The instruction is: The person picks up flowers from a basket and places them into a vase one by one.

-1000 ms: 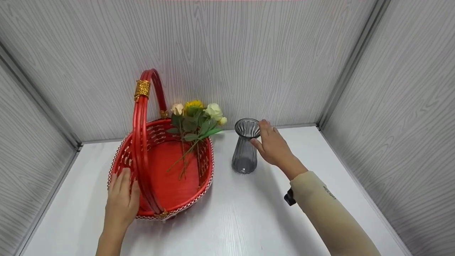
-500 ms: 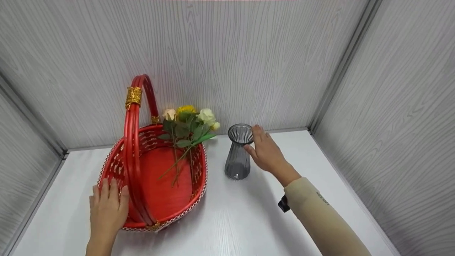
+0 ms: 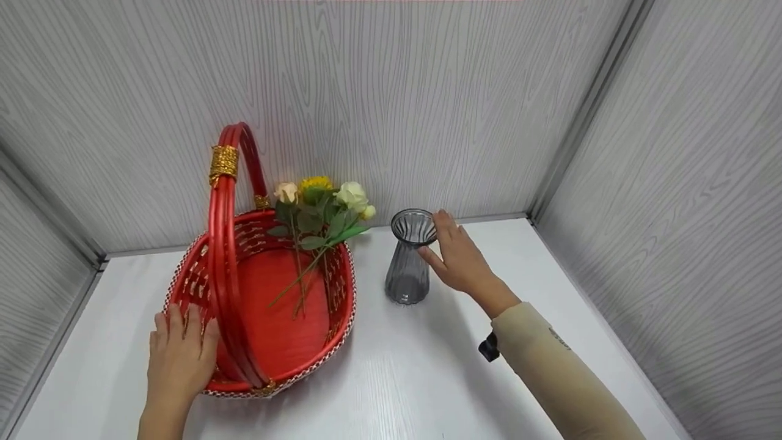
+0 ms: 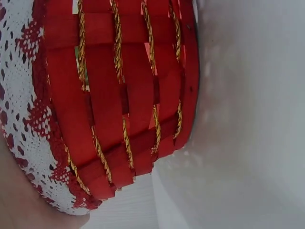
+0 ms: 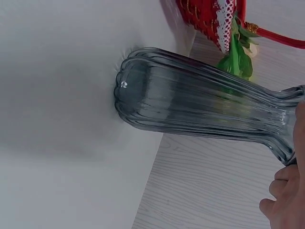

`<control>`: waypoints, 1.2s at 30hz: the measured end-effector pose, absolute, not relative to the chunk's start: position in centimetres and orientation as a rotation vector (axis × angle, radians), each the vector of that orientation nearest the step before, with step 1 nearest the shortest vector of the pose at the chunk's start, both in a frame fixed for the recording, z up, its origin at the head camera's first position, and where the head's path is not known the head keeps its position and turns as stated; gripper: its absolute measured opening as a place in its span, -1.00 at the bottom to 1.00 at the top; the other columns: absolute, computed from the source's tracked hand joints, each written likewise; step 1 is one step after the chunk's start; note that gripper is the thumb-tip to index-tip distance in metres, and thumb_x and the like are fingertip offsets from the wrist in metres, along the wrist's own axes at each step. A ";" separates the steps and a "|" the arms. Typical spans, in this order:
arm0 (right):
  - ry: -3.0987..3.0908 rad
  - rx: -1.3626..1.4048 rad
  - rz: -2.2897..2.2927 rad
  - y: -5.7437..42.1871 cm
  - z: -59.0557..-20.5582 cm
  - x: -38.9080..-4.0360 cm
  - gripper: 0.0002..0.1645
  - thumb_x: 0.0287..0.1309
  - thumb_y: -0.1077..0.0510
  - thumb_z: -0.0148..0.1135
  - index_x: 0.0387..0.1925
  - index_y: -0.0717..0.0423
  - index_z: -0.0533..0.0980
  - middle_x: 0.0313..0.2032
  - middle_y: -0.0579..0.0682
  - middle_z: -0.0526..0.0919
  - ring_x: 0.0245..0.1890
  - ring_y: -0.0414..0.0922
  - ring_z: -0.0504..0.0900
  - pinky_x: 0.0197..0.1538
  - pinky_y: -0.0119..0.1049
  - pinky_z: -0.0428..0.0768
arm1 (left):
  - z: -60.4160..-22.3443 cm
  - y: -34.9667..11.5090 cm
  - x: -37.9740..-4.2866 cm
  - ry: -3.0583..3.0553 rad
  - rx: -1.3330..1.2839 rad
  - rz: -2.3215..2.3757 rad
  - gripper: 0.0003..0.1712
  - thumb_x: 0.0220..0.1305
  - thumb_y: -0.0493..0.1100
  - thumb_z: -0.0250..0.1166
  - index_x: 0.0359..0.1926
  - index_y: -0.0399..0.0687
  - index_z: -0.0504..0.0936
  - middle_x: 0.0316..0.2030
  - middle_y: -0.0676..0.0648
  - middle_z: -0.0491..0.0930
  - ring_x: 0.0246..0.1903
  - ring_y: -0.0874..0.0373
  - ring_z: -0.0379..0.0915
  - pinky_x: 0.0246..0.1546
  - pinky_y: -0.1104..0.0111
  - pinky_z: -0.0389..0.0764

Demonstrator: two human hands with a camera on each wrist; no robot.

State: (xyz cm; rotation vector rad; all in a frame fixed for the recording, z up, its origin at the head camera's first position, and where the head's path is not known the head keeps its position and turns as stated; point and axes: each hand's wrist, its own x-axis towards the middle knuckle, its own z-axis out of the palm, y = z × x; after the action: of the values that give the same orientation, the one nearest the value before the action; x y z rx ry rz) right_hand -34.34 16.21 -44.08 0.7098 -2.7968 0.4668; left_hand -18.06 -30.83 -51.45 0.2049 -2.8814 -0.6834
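Observation:
A red woven basket [image 3: 351, 287] with a tall arched handle [image 3: 221, 244] stands upright on the white table. My left hand [image 3: 180, 357] rests with straight fingers over its near left rim. The left wrist view shows the basket's woven side [image 4: 114, 95] with gold cord and white lace trim, and part of the left hand [image 4: 24, 200] against the rim. To the right stands a grey ribbed glass vase [image 3: 407, 275]. My right hand [image 3: 461, 256] touches its flared top with fairly straight fingers; in the right wrist view this hand [image 5: 288, 188] lies at the vase's rim [image 5: 283, 155].
Artificial flowers lie across the basket's back right rim: a peach rose [image 3: 286, 192], a yellow flower [image 3: 316, 185] and a white rose [image 3: 352, 195], stems hanging inside. Grey wood-grain panels [image 3: 391, 104] enclose the table [image 3: 391, 373] at back and sides.
My left hand has shifted slightly left on the basket's rim. The head view has moved a little, so everything appears farther left. Basket, vase and right hand keep their places relative to each other.

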 end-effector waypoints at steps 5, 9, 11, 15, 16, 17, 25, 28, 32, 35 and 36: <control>-2.679 0.639 0.657 15.7 -43.7 -33.0 0.06 0.38 -0.34 0.02 0.58 0.18 -0.13 0.56 0.29 -0.18 0.57 0.19 -0.22 0.53 0.16 -0.07 | -50.9 -30.2 -18.3 -2.827 0.178 -0.684 -0.04 0.52 0.32 -0.30 0.49 -0.48 0.00 0.47 -0.58 -0.22 0.47 -0.49 -0.51 0.41 -0.33 -0.31; -2.430 0.669 0.811 13.7 -43.5 -31.5 -0.08 0.37 -0.22 0.13 0.55 0.11 0.07 0.56 0.21 -0.05 0.58 0.13 -0.18 0.51 0.18 0.02 | -50.9 -30.2 -18.4 -2.803 0.175 -0.692 -0.04 0.52 0.31 -0.28 0.49 -0.47 -0.02 0.48 -0.56 -0.24 0.49 -0.45 -0.49 0.43 -0.29 -0.30; -2.286 0.721 0.914 12.2 -43.6 -30.6 -0.22 0.36 -0.10 0.19 0.47 0.10 0.23 0.53 0.17 0.08 0.57 0.08 -0.04 0.49 0.15 0.12 | -51.0 -30.3 -18.3 -2.797 0.183 -0.696 -0.04 0.53 0.31 -0.29 0.49 -0.48 -0.02 0.48 -0.56 -0.24 0.49 -0.44 -0.49 0.44 -0.28 -0.30; -2.088 0.837 1.214 8.5 -44.1 -29.0 -0.46 0.29 0.18 0.25 0.29 0.13 0.45 0.40 0.11 0.36 0.45 -0.01 0.27 0.41 0.04 0.34 | -51.3 -30.6 -18.2 -2.790 0.195 -0.712 -0.05 0.54 0.30 -0.31 0.48 -0.50 -0.02 0.48 -0.55 -0.24 0.50 -0.42 -0.50 0.45 -0.26 -0.33; -2.065 0.858 1.326 7.6 -44.3 -28.7 -0.49 0.29 0.23 0.23 0.27 0.16 0.47 0.35 0.11 0.41 0.41 -0.01 0.34 0.38 0.01 0.38 | -51.4 -30.7 -18.1 -2.789 0.197 -0.712 -0.05 0.54 0.29 -0.31 0.48 -0.51 -0.02 0.48 -0.55 -0.24 0.50 -0.41 -0.50 0.45 -0.26 -0.33; -2.053 0.867 1.451 6.7 -44.6 -28.4 -0.51 0.30 0.26 0.22 0.26 0.18 0.47 0.32 0.10 0.45 0.37 -0.01 0.39 0.36 -0.02 0.42 | -51.4 -30.8 -18.1 -2.788 0.200 -0.711 -0.06 0.54 0.28 -0.30 0.48 -0.51 -0.01 0.48 -0.56 -0.23 0.50 -0.42 -0.48 0.45 -0.26 -0.32; -2.004 0.504 2.338 1.7 -46.4 -28.0 -0.51 0.48 0.14 0.01 0.29 0.36 0.40 0.20 0.25 0.54 0.24 0.13 0.52 0.28 -0.02 0.52 | -51.5 -30.5 -18.0 -2.820 0.202 -0.694 -0.01 0.52 0.32 -0.27 0.48 -0.51 -0.06 0.48 -0.56 -0.24 0.50 -0.44 -0.45 0.45 -0.26 -0.32; -1.922 0.301 2.579 0.6 -46.8 -27.8 -0.46 0.51 0.11 -0.06 0.32 0.40 0.34 0.22 0.30 0.53 0.24 0.18 0.53 0.26 0.01 0.53 | -51.7 -30.4 -17.7 -2.843 0.207 -0.687 0.01 0.51 0.35 -0.30 0.49 -0.51 -0.09 0.48 -0.55 -0.25 0.50 -0.43 -0.46 0.45 -0.24 -0.35; -1.810 0.168 2.795 -0.7 -46.7 -27.4 -0.39 0.52 0.05 -0.14 0.37 0.40 0.28 0.26 0.31 0.50 0.30 0.18 0.48 0.32 -0.03 0.48 | -51.9 -30.5 -17.4 -2.855 0.205 -0.672 0.03 0.50 0.36 -0.30 0.49 -0.51 -0.13 0.49 -0.55 -0.26 0.50 -0.43 -0.44 0.45 -0.24 -0.36; -1.756 0.143 2.895 -1.7 -46.3 -27.4 -0.38 0.51 0.02 -0.19 0.39 0.36 0.28 0.29 0.27 0.49 0.31 0.14 0.48 0.36 -0.05 0.43 | -51.8 -30.7 -17.3 -2.844 0.207 -0.679 0.04 0.50 0.36 -0.30 0.50 -0.50 -0.16 0.49 -0.54 -0.25 0.50 -0.43 -0.42 0.46 -0.23 -0.35; -1.746 0.136 2.920 -2.1 -46.3 -27.5 -0.37 0.52 0.01 -0.20 0.39 0.35 0.28 0.29 0.26 0.49 0.31 0.12 0.48 0.36 -0.06 0.43 | -51.8 -30.8 -17.3 -2.836 0.208 -0.679 0.03 0.50 0.36 -0.30 0.50 -0.50 -0.16 0.49 -0.54 -0.24 0.50 -0.42 -0.41 0.46 -0.23 -0.33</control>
State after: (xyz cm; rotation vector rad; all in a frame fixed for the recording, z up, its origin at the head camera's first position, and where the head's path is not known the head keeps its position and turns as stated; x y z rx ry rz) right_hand -27.49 -2.07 -46.28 0.1364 -1.7464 2.9203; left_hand -17.30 -30.79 -51.81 0.2083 -2.8359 -0.6788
